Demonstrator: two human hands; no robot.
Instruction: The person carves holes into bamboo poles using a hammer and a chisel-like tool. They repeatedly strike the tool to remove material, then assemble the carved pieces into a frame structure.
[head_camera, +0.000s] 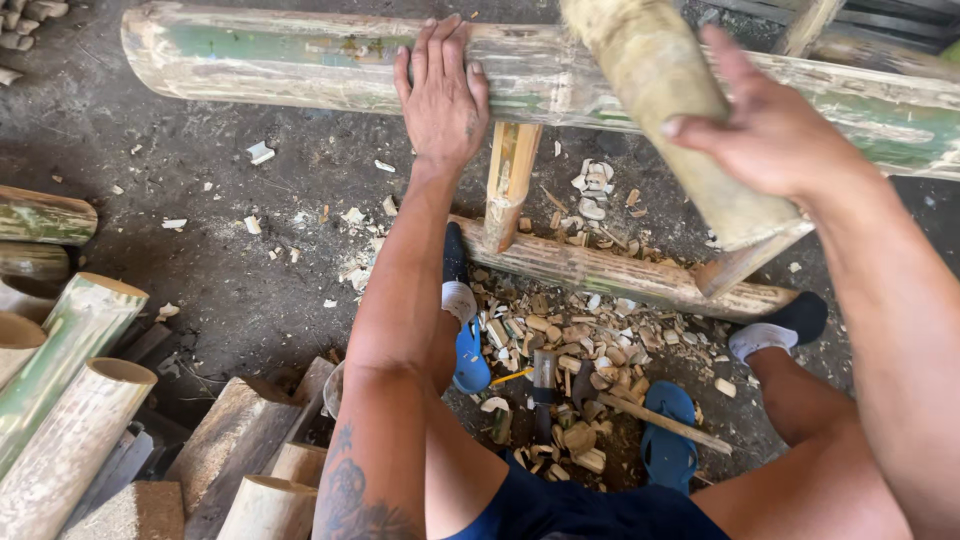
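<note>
My left hand (440, 95) lies flat, fingers together, on a long horizontal bamboo pole (300, 60) with green and pale patches. My right hand (775, 130) grips a thick, pale bamboo piece (660, 90) that crosses over the long pole at a slant. The long pole rests on a short upright bamboo post (512, 180). A thinner bamboo pole (610, 272) lies on the ground below it.
Bamboo chips (570, 345) litter the dark ground between my legs, with a hammer (543, 375) and two blue sandals (668, 445) among them. Cut bamboo sections (70, 400) are stacked at the lower left, and more pieces (45, 215) lie at the left edge.
</note>
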